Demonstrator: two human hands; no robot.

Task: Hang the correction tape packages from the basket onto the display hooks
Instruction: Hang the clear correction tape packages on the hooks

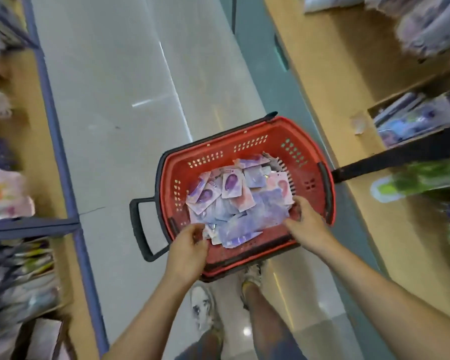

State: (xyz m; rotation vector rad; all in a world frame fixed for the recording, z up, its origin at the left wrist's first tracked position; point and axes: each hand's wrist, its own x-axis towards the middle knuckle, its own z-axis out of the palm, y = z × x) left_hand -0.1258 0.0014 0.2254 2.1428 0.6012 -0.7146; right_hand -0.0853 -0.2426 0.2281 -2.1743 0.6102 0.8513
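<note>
A red shopping basket [257, 133] with black handles stands on the shop floor in front of me. A loose heap of purple and pink correction tape packages [234, 201] fills its bottom. My left hand [190, 245] reaches over the near rim, fingers curled at the near left edge of the heap. My right hand [305, 222] is inside the basket at the near right, fingers touching the packages on that side. Whether either hand grips a package is unclear. No display hooks are clearly visible.
A blue-framed shelf unit [60, 157] with packaged goods runs along the left. On the right, a wooden shelf [348, 87] holds stationery, with a black shelf edge [390, 157] and green packs [426, 175] jutting out. Grey tiled aisle floor [120, 87] lies ahead; my feet [250, 276] are just behind the basket.
</note>
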